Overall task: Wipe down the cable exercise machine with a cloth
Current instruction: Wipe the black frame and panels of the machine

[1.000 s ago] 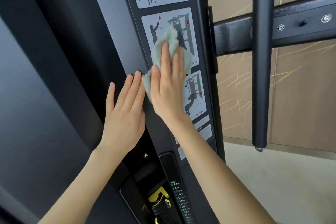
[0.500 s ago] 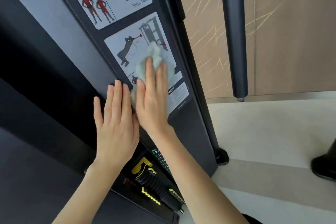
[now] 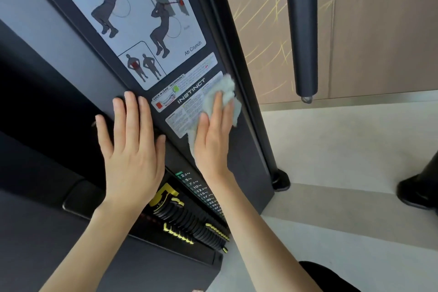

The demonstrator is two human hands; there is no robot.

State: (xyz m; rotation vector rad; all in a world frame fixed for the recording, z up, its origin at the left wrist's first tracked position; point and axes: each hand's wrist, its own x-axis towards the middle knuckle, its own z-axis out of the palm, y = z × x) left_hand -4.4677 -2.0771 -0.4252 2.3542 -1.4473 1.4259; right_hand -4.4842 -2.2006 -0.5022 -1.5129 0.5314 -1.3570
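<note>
Right hand (image 3: 214, 135), fingers straight, presses pale cloth (image 3: 225, 96) flat onto the INSTINCT label (image 3: 189, 102) of the cable machine panel (image 3: 246, 173); left hand (image 3: 131, 149) rests open, fingers spread, beside it

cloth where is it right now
In the head view the cloth sits right of centre, pressed under the right hand against the machine's black panel, over the small-print label below the Ab Crunch chart.
</note>
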